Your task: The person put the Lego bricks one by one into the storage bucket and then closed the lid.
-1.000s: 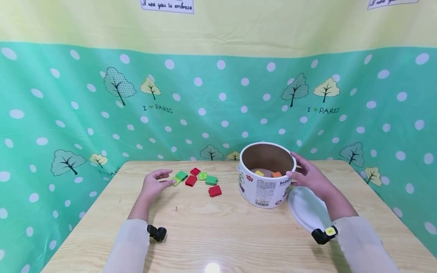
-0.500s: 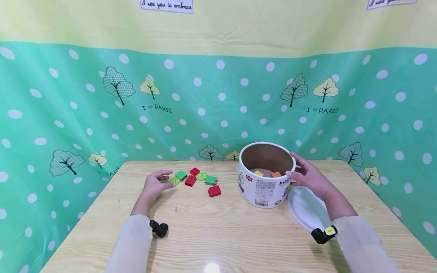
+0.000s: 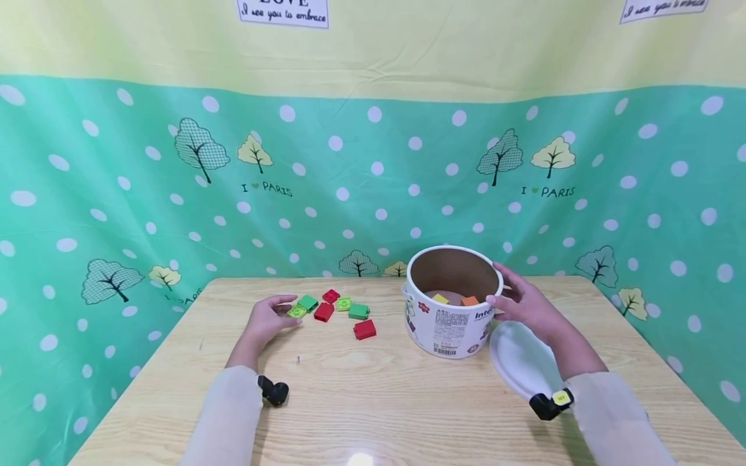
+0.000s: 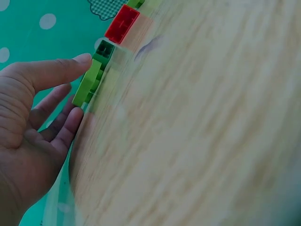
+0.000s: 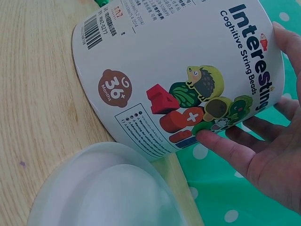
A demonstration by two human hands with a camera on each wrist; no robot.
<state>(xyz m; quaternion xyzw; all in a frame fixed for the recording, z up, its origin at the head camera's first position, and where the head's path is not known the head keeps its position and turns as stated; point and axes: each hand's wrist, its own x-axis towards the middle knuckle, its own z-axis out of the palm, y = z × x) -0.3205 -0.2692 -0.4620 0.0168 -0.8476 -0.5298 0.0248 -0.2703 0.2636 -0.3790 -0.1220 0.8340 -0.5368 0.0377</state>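
My left hand (image 3: pixel 266 320) is at the lime-green building block (image 3: pixel 297 311), thumb on one side and fingers on the other. In the left wrist view the same lime block (image 4: pixel 88 83) stands on the table edge-on, between thumb tip and fingertips; firm contact cannot be told. A green block (image 3: pixel 307 302) lies right against it. My right hand (image 3: pixel 527 304) holds the white bucket (image 3: pixel 445 327) by its right side near the rim, fingers curved along the wall. Inside are a yellow block (image 3: pixel 440 298) and an orange block (image 3: pixel 469 301).
Between hand and bucket lie red blocks (image 3: pixel 324 312), another lime block (image 3: pixel 344 303) and a green block (image 3: pixel 359 311). A nearer red block (image 3: pixel 365 329) sits apart. The white lid (image 3: pixel 521 359) lies beside the bucket under my right forearm. A polka-dot curtain (image 3: pixel 373 188) hangs behind the table.
The lime block near my left hand has turned slightly, and that hand has shifted a little right around it. My right hand and the bucket keep their places.
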